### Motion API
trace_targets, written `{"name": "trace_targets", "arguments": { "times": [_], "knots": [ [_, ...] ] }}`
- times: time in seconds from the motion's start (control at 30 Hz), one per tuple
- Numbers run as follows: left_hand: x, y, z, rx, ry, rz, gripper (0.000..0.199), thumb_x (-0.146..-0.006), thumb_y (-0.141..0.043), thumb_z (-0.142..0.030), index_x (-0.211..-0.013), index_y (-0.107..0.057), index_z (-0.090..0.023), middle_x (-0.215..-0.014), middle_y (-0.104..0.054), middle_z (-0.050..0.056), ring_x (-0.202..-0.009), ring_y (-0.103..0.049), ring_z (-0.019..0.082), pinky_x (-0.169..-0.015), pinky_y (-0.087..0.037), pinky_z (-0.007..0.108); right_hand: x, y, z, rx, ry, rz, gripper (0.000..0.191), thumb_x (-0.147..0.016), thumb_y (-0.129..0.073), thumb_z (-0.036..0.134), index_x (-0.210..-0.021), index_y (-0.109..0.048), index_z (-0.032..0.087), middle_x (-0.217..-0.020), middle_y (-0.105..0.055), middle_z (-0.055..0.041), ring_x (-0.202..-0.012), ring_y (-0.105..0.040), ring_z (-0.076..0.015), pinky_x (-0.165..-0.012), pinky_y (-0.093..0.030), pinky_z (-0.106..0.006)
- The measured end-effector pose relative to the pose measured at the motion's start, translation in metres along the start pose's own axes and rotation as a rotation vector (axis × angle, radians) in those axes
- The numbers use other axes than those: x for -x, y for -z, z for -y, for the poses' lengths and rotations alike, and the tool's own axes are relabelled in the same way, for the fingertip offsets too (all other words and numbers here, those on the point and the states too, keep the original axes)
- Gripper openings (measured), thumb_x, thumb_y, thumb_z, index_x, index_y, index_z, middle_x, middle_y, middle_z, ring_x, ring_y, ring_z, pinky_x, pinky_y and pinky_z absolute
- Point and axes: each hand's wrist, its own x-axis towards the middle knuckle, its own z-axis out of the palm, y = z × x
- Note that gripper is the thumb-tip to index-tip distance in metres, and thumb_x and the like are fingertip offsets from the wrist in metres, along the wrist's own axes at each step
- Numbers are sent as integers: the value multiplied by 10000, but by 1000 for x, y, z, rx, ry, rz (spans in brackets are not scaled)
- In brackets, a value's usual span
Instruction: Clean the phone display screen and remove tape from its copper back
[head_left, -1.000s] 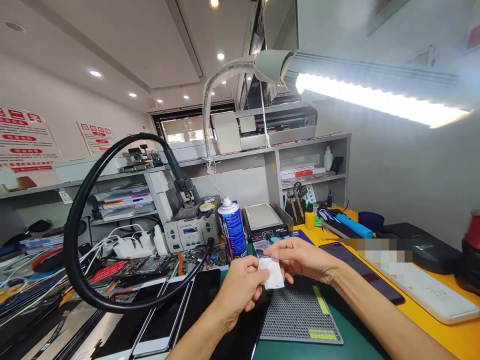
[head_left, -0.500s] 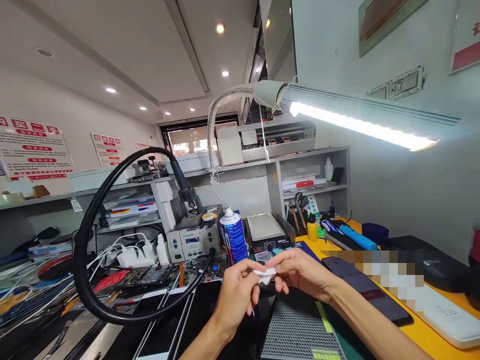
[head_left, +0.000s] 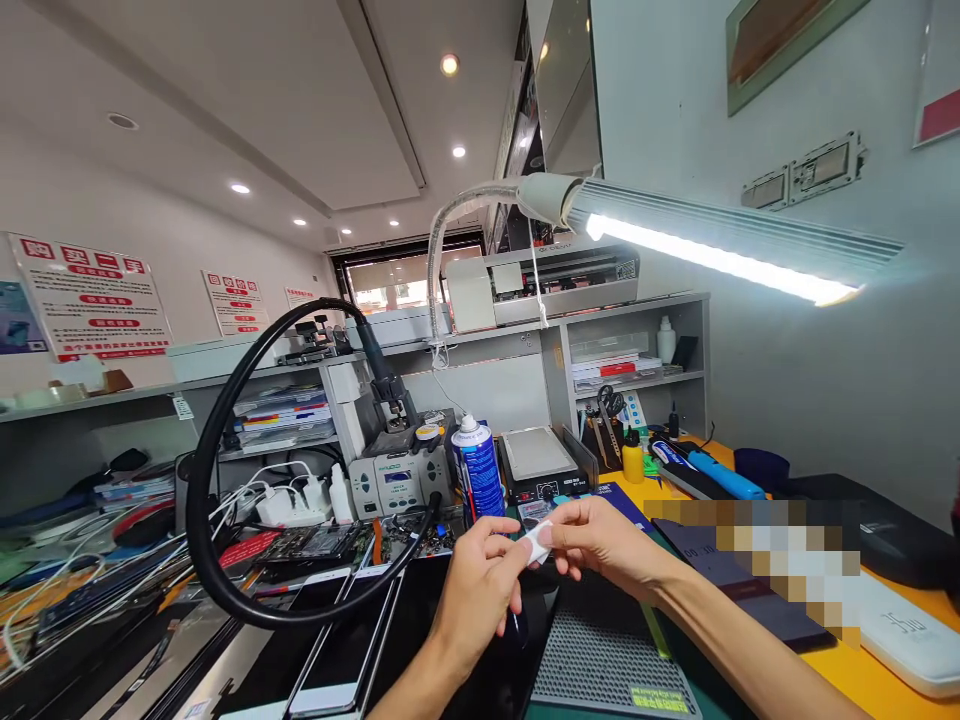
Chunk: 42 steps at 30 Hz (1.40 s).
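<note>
A small white piece (head_left: 538,541), like folded paper or cloth, is pinched between both hands above the bench. My left hand (head_left: 484,580) grips its left side with thumb and fingers. On its right side, my right hand (head_left: 600,540) holds it between thumb and fingertips. Below the hands lie a dark glossy panel (head_left: 427,620) and a grey textured mat (head_left: 611,655). Just behind the left hand stands a blue spray can (head_left: 480,475).
A thick black hose (head_left: 196,500) loops at the left, near several phones (head_left: 330,640). Behind are a control unit (head_left: 397,485) and a flat heating plate (head_left: 536,455). A lit lamp (head_left: 720,255) hangs above. A white power bank (head_left: 900,635) lies right.
The white piece has turned and shows a flatter, broader face between the fingers. The view has shifted slightly, so the surroundings appear a little further right.
</note>
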Motion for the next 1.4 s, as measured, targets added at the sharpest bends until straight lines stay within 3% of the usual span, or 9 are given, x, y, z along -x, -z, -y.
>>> {"name": "trace_targets", "arguments": {
  "times": [0.13, 0.27, 0.37, 0.5, 0.63, 0.77, 1.0, 1.2, 1.4],
  "knots": [
    [-1, -3, -2, -68, 12, -43, 283, -787, -595, -419, -771, -610, -136, -734, -687, 61, -385, -437, 75, -328, -270, 199, 1, -10, 2, 192, 119, -115, 311, -779, -724, 444, -779, -738, 134, -607, -659, -8, -529, -551, -125, -527, -429, -249],
    [1, -7, -6, -156, -59, -115, 311, -814, -577, -426, -803, -676, -132, -508, -581, -7, -403, -481, 116, -405, -304, 222, 4, -21, 2, 400, 261, -255, 296, -861, -633, 422, -818, -753, 154, -768, -720, -52, -695, -628, -194, -642, -474, -294],
    [0, -9, -5, -183, -76, -118, 344, -843, -541, -416, -832, -706, -115, -454, -553, -8, -422, -525, 144, -429, -343, 232, 8, -26, 1, 542, 367, -263, 265, -915, -570, 361, -864, -763, 187, -863, -724, -68, -804, -645, -224, -741, -479, -329],
    [-3, -10, -4, -174, -69, -64, 329, -853, -482, -319, -938, -714, -101, -507, -590, 5, -389, -503, 129, -364, -349, 211, 13, -27, -3, 682, 483, -226, 247, -941, -511, 269, -983, -748, 215, -947, -688, -88, -883, -632, -233, -789, -466, -349],
    [-2, -9, -5, -116, -95, 65, 399, -799, -410, -166, -1085, -683, -116, -765, -677, 43, -474, -570, 125, -388, -467, 220, 12, -23, -7, 746, 534, -212, 255, -880, -602, 244, -1111, -703, 214, -1027, -660, -99, -918, -615, -245, -798, -470, -360],
    [0, -7, -4, -105, -111, 104, 437, -800, -394, -149, -1143, -664, -125, -985, -688, 92, -647, -658, 162, -449, -543, 244, 10, -22, -9, 734, 533, -235, 240, -935, -536, 278, -1064, -721, 196, -1024, -668, -119, -929, -618, -256, -829, -464, -383],
    [0, -3, 1, -169, -83, -57, 383, -884, -482, -356, -1097, -672, -100, -770, -695, 90, -644, -667, 193, -417, -486, 224, 11, -27, -3, 531, 422, -240, 271, -965, -521, 354, -1036, -742, 215, -1002, -729, -83, -936, -652, -240, -848, -490, -357],
    [-3, 1, -2, -202, -140, -154, 287, -871, -549, -400, -832, -679, -147, -713, -713, 56, -548, -623, 149, -431, -444, 217, 9, -27, 3, 294, 277, -132, 383, -883, -612, 505, -1015, -751, 173, -817, -726, -66, -705, -646, -202, -517, -480, -261],
    [0, 7, -11, -308, -306, -229, 268, -888, -560, -390, -779, -689, -182, -640, -688, 12, -510, -573, 133, -467, -428, 236, 3, -33, 15, 194, 225, -163, 402, -870, -625, 518, -856, -727, 130, -690, -666, -36, -611, -598, -152, -522, -482, -253]
  ]
}}
